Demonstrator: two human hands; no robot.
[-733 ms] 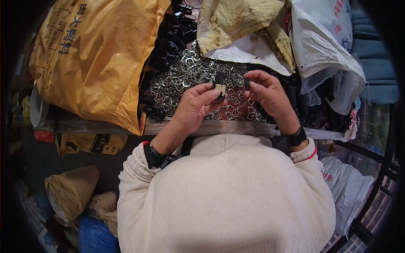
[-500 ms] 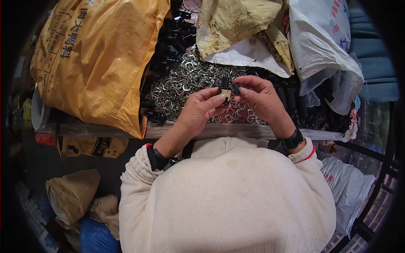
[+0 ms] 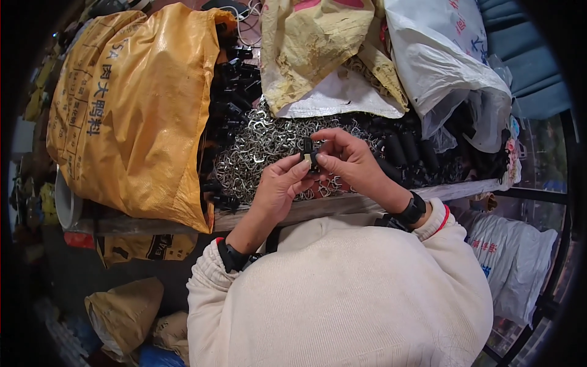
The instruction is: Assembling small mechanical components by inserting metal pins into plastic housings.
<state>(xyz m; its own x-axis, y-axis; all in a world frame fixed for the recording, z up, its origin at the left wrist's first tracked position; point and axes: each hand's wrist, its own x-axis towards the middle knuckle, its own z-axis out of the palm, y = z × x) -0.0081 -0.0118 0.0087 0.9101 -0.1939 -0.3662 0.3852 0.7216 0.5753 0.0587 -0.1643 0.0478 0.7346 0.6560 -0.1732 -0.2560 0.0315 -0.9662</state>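
Between my hands is a small black plastic part with a tan section. My left hand is closed on it, thumb pressed against the tan section. Right beside it, my right hand pinches a small dark piece between thumb and fingers, and this piece touches or nearly touches the part; exact contact is hidden by fingertips. Under both hands spreads a pile of bent silver metal hooks on the bench.
An orange woven sack lies at the left, with black plastic parts along its side. Farther back are a yellowish sack and a white sack. Black cylinders lie at right. The wooden bench edge runs nearest me.
My right hand has brought its small dark piece in against the part in my left hand, closing the gap between them. The whole view has shifted and tilted slightly.
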